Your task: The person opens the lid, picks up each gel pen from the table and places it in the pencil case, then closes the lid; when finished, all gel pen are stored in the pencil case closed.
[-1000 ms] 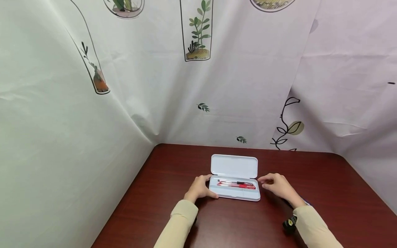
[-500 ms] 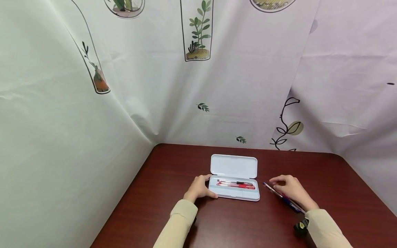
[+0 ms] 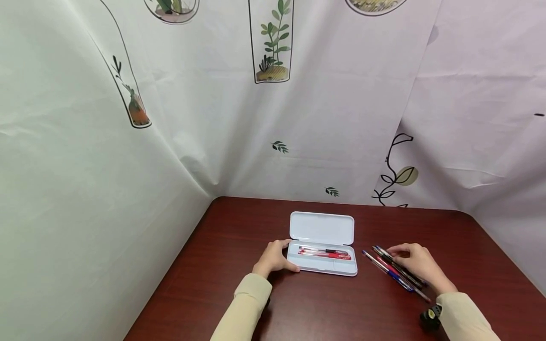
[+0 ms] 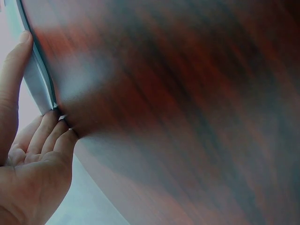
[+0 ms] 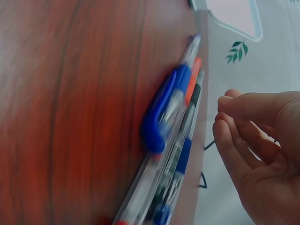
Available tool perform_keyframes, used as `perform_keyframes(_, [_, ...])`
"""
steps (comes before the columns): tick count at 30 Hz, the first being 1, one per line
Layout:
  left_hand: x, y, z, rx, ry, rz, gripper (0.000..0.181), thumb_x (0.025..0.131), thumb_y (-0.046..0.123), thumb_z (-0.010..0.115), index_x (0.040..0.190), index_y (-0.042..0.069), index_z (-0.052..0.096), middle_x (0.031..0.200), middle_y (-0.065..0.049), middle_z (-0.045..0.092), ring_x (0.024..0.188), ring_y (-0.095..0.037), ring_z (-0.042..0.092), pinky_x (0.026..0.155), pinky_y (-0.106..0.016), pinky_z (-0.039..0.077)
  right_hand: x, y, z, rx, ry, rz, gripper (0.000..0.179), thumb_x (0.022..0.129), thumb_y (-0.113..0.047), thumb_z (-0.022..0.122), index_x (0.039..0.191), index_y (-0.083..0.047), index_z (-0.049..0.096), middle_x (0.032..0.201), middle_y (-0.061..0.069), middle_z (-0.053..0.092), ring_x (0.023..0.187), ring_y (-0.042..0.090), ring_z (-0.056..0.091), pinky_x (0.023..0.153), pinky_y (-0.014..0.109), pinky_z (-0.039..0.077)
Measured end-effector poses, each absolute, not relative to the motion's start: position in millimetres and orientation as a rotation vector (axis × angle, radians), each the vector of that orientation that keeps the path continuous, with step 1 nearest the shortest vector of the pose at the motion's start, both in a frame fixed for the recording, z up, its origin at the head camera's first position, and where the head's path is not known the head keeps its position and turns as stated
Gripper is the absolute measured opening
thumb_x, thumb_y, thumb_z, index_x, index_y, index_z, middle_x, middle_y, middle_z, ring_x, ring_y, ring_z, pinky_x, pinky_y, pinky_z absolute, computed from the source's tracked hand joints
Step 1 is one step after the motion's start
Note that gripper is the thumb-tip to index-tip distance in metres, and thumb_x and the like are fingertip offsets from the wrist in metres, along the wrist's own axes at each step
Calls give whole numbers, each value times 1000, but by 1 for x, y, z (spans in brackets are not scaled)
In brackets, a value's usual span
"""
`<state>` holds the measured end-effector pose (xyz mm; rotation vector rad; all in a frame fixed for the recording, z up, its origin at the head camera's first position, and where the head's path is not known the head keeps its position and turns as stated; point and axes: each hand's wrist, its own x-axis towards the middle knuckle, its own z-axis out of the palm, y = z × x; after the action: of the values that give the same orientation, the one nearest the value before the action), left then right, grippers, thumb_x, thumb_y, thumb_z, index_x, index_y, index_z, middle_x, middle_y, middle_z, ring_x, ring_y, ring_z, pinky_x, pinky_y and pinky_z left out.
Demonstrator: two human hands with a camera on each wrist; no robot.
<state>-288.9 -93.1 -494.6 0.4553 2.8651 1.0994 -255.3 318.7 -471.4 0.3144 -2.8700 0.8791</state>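
An open white pencil case (image 3: 323, 271) lies on the table with its lid (image 3: 322, 227) folded back. Inside it rest a red pen (image 3: 324, 255) and a black-gripped pen (image 3: 313, 249). At the case's left end my left hand (image 3: 271, 258) grips it, thumb on the front corner and fingers at the back; the left wrist view shows the thumb (image 4: 14, 70) along its edge. Right of the case lies a bunch of several pens, including a blue pen (image 3: 393, 275). My right hand (image 3: 418, 263) hovers beside them, fingers loosely bent, holding nothing.
The dark red wooden table (image 3: 332, 312) reaches back to a white cloth wall (image 3: 332, 118) printed with plants. More cloth (image 3: 85, 203) hangs along the left side. A black device (image 3: 430, 319) sits at my right wrist.
My right hand has moved rightward from the case's right end to beyond the pens, uncovering more of them. The left hand and the case have stayed in place.
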Motion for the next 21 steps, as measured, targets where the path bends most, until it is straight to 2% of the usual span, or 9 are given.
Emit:
perform_keyframes(7, [-290,-93,-495,451,2860,1110,89,55,28,97,132,5,60,127,-12,65,120,-30,56,101,-43,46,-252,328,-477,274,-2888,849,18,84,-5,71,102,-5,76,88,5,74,75,7,64,68,30,51])
perform_keyframes(14, [-290,-93,-494,446,2857,1111,90,55,28,97,133,4,59,128,-12,64,121,-30,56,102,-43,46,-249,331,-478,209,-2911,857,18,84,-3,71,101,-2,75,87,7,73,75,15,64,67,33,51])
perform_keyframes(21, [-290,-93,-494,447,2855,1106,90,55,28,97,133,4,59,127,-12,65,121,-31,56,102,-44,46,-250,334,-480,162,-2930,863,20,81,0,69,101,2,74,86,9,73,76,16,64,65,33,51])
